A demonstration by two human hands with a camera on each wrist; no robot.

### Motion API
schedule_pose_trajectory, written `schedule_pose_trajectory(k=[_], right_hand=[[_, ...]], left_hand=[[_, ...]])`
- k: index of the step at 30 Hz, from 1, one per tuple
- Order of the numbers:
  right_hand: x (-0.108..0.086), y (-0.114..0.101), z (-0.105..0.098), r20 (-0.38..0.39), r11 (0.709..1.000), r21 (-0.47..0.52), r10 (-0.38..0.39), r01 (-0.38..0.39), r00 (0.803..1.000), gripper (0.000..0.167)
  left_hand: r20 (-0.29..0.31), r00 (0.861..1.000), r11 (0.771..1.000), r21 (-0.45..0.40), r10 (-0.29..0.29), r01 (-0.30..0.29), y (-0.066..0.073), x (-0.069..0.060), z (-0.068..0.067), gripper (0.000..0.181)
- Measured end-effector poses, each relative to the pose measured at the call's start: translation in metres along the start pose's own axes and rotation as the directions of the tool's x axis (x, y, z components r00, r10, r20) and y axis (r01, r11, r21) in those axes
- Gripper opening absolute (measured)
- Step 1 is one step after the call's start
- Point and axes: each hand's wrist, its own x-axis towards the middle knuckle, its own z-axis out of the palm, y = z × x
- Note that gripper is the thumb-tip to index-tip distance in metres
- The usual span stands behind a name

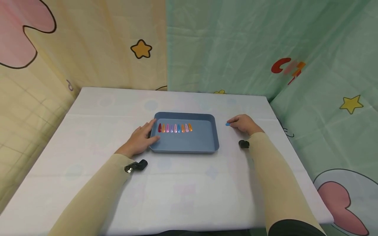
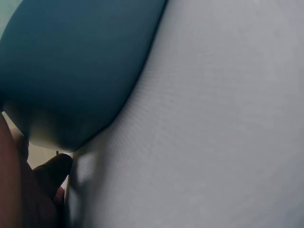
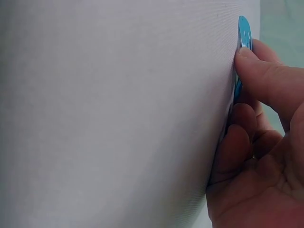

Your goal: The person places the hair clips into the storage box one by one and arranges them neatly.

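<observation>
My right hand [image 1: 243, 124] is low over the table, to the right of the blue-grey tray [image 1: 186, 142]. Its thumb and index finger pinch a blue snap hair clip [image 3: 244, 32], while the other fingers curl close to the white cloth. At the tray's left side, my left hand [image 1: 139, 140] rests against the edge, fingers extended and thumb over the rim. Inside the tray lies a row of hair clips [image 1: 175, 128] in red, orange, pink, purple and blue, standing side by side from the left. The left wrist view shows mainly the tray's outer wall [image 2: 80, 61].
A white cloth [image 1: 183, 190] covers the table. Patterned curtains [image 1: 224, 46] hang behind it and along both sides. A small black wrist camera [image 1: 243, 144] sits at the right cuff, another black camera [image 1: 142, 165] at the left one.
</observation>
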Motion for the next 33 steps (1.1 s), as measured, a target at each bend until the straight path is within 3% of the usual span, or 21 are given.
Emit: schedule_pose_trajectory(k=[17, 24, 27, 33], right_hand=[[0.002, -0.003, 0.001, 0.006, 0.999, 0.029, 0.036, -0.036, 0.999, 0.028], [-0.005, -0.011, 0.002, -0.016, 0.993, -0.080, -0.090, 0.089, 0.996, 0.023], [-0.009, -0.019, 0.002, -0.039, 0.992, -0.041, -0.118, 0.117, 0.992, 0.031], [-0.022, -0.038, 0.000, -0.042, 0.981, 0.143, -0.126, 0.131, 0.991, 0.048]], left_hand=[[-0.006, 1.000, 1.000, -0.010, 0.005, -0.005, -0.001, -0.002, -0.001, 0.087], [-0.006, 1.000, 1.000, -0.009, 0.008, -0.008, 0.000, -0.001, 0.002, 0.087], [-0.009, 1.000, 1.000, -0.012, 0.010, -0.010, 0.000, -0.002, 0.000, 0.086], [-0.010, 1.000, 1.000, -0.004, 0.021, -0.021, -0.001, -0.002, -0.001, 0.086]])
